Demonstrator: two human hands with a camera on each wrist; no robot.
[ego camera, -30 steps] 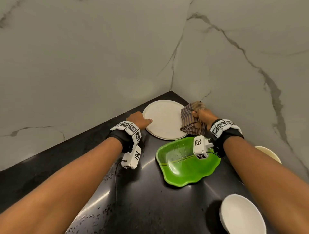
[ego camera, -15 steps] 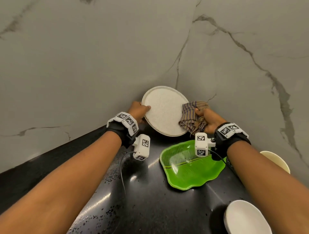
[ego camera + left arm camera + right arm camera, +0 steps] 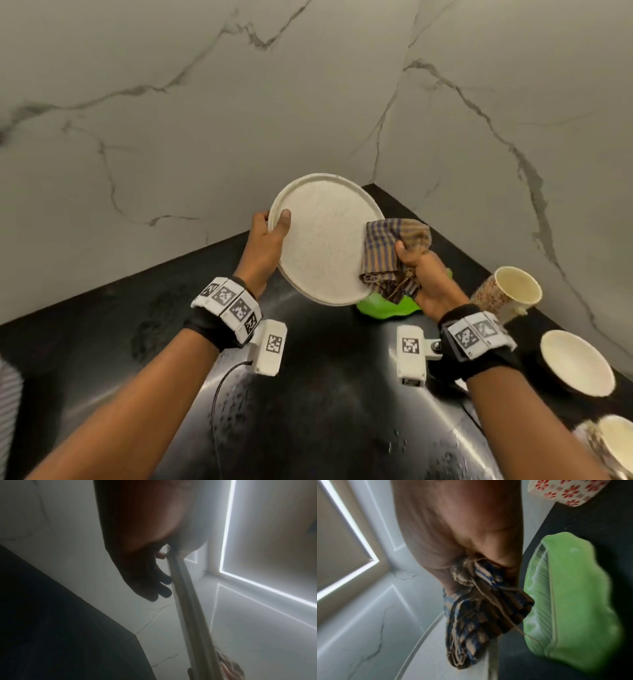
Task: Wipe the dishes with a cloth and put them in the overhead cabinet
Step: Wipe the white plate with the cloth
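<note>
Wiping a plate held clear of the counter. The left hand [image 3: 265,246] grips the plate [image 3: 322,240] by its left rim, thumb [image 3: 283,219] curled over the front face and fingers [image 3: 164,580] behind, so that the plate stands tilted above the black counter [image 3: 308,394]. The right hand [image 3: 428,274] is closed round a bunched striped cloth [image 3: 387,253], which lies against the plate's right edge. To do this step well, the cloth should probably be spread flatter under the fingers, swept across the whole face in overlapping strokes, then carried round the rim and the back. The left grip likely needs to stay firm, since a damp rim may slip. A green dish [image 3: 387,308] sits on the counter just below the plate; a cup [image 3: 510,294] and a bowl [image 3: 575,363] stand to the right, apparently unwiped.
</note>
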